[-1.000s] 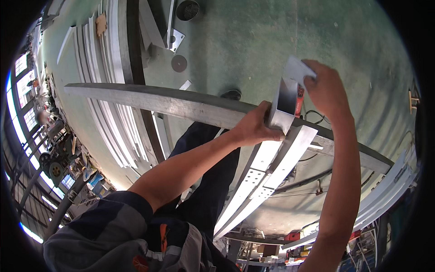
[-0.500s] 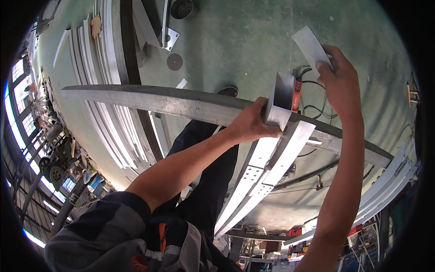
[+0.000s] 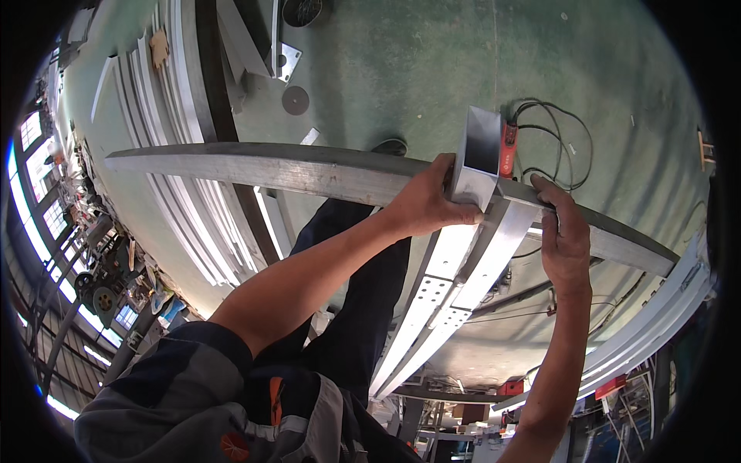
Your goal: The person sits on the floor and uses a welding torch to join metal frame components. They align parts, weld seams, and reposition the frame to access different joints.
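My left hand [image 3: 423,199] is closed round the near end of a short rectangular metal tube [image 3: 474,185], whose open end faces up and away. The tube sits at the end of one of two long, shiny metal profiles [image 3: 489,258] that rest on a grey steel beam [image 3: 309,171]. At the end of the other profile, just right of the tube, my right hand [image 3: 566,239] pinches a flat metal plate [image 3: 519,193]. The plate is seen nearly edge-on, and its exact contact with the profile is hard to make out.
A red power tool [image 3: 507,150] lies beyond the tube, its black cable [image 3: 587,147] coiled on the green floor. Long metal strips [image 3: 147,100] lie at the left. A grinding disc [image 3: 295,100] and a dark bucket [image 3: 302,11] are farther off. My shoe [image 3: 390,147] shows past the beam.
My right hand has brought the plate down and toward me, from above the floor to the profile end beside the tube. My left hand stays on the tube.
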A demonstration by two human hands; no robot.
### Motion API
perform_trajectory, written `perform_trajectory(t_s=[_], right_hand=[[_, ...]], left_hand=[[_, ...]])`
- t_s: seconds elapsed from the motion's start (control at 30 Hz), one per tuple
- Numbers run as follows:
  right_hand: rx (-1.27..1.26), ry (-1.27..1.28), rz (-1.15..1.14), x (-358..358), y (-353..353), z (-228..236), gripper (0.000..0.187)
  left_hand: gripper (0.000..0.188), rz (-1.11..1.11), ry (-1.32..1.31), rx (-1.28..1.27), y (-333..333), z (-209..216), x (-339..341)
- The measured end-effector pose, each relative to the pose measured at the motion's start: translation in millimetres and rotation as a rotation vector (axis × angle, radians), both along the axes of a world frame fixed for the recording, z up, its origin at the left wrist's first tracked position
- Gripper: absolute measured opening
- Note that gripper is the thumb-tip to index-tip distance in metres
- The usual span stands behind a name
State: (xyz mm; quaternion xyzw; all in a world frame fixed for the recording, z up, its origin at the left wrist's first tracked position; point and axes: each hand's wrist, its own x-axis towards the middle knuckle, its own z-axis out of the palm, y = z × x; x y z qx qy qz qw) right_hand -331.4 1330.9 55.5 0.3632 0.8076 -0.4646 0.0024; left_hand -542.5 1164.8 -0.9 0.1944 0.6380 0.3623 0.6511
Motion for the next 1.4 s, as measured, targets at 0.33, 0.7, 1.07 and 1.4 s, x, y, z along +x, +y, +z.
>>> perform_trajectory(t_s=[0.33, 0.7, 1.07, 1.4], right_hand=[[0.013, -0.034, 0.051, -8.3, -0.8, 3.2, 0.043], [0.257, 0.049, -0.347, 28.4, -32.9, 37.2, 0.044], [-0.433, 0.149, -1.801, 142.8, -336.5, 70.6, 0.043], [-0.744, 0.299, -2.229, 74.8, -521.3, 52.8, 0.029]], left_hand=[[0.102, 0.072, -0.071, 0.028, -4.7, -6.9, 3.3], [0.083, -0.091, -0.050, 0.053, -1.7, -5.8, -8.4], [0.079, -0.336, 0.186, -0.024, -12.4, 15.8, -42.9], [0.057, -0.291, 0.202, -0.111, -24.7, 22.7, -21.5]])
